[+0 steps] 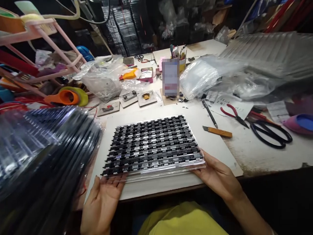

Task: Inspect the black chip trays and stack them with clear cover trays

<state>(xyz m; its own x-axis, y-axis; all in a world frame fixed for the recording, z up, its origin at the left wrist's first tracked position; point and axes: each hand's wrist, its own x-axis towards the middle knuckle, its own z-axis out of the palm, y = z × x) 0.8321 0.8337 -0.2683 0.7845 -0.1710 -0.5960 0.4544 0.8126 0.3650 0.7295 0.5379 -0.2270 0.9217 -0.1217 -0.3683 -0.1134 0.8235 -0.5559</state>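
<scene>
Person's at the bench w/ both hands on a tray (153, 147), a clear plastic sheet w/ rows of small black parts seated in it. It lies flat on a white board (220, 147), near edge overhanging toward the person. Left hand (104, 199) is under/at the near-left corner, fingers spread flat, thumb up by the edge; right hand (218, 178) cups the near-right corner, fingertips tucked under the rim. So both hands hold the tray by its corners, loosely, not clenched.

Handling, as I'd judge it: thin formed plastic, light but floppy, prob. sags if lifted by one end. Parts sit loose in pockets, so tilt it and they'd spill. Best taken at two opposite edges, kept level, as the hands have it.

Containers: a tall stack (44, 156) of similar trays at left, blurred, can't tell if filled. A cup (182, 63) at the back holds pens etc. Clear bags (202, 76) lie heaped behind, contents unclear. Loose on the bench to the right: knife (217, 131), pliers (233, 114), scissors (271, 133), a pen (209, 113).
</scene>
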